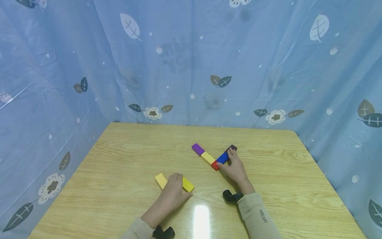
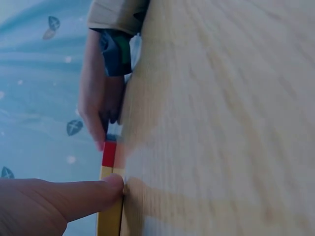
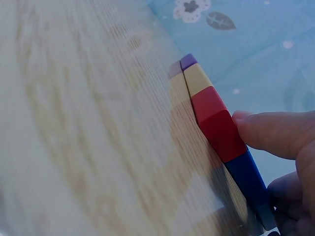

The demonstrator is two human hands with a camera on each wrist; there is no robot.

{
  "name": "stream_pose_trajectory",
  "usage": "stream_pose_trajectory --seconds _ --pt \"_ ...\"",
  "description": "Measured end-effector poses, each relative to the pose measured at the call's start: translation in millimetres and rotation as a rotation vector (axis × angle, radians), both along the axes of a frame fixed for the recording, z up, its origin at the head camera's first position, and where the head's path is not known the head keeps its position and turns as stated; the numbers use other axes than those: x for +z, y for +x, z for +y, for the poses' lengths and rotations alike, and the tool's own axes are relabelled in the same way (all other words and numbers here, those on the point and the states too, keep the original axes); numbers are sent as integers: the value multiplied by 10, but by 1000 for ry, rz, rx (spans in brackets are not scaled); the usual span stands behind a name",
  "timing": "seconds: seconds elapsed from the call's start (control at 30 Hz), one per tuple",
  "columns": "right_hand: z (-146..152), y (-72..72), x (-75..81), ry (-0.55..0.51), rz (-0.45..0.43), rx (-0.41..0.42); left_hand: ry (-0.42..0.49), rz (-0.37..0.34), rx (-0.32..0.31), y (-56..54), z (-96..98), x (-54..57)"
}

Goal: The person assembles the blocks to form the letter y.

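Observation:
Purple [image 1: 198, 149], pale yellow [image 1: 208, 158], red [image 1: 215, 165], blue [image 1: 222, 158] and black blocks [image 1: 232, 147] lie end to end in a V on the table. My right hand [image 1: 234, 169] spans the V's right arm, its thumb at the red block's [image 3: 216, 123] joint with the blue block [image 3: 248, 182]. Its other fingers bend against the blue and black end. Closer to me, my left hand [image 1: 173, 191] grips a yellow block [image 1: 188, 184], with the thumb along its near side [image 2: 109, 221]. A second pale yellow block [image 1: 161, 181] angles out left of that hand, partly covered by it.
The wooden table [image 1: 119, 159] runs back to a blue patterned curtain [image 1: 191, 66]. A black wrist device [image 1: 232, 196] is worn beside the right sleeve, another [image 1: 163, 232] by the left. A bright light reflection [image 1: 201, 220] shows on the tabletop near me.

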State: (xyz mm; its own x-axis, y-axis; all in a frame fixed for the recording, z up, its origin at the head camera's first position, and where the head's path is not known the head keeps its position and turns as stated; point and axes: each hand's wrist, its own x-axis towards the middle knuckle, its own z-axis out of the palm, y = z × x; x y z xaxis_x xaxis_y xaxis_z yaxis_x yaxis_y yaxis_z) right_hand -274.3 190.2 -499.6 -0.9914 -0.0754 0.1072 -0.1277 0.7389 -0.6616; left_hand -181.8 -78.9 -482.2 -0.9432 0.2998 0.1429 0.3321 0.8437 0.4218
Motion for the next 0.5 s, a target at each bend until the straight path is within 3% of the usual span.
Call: stream_pose_trajectory --seconds 0.27,0.5 --pt "-2 0 -3 -6 3 -2 30 -49 -6 -43 -1 51" --pt "-3 -1 17 -3 3 4 154 -165 -21 -124 -22 110"
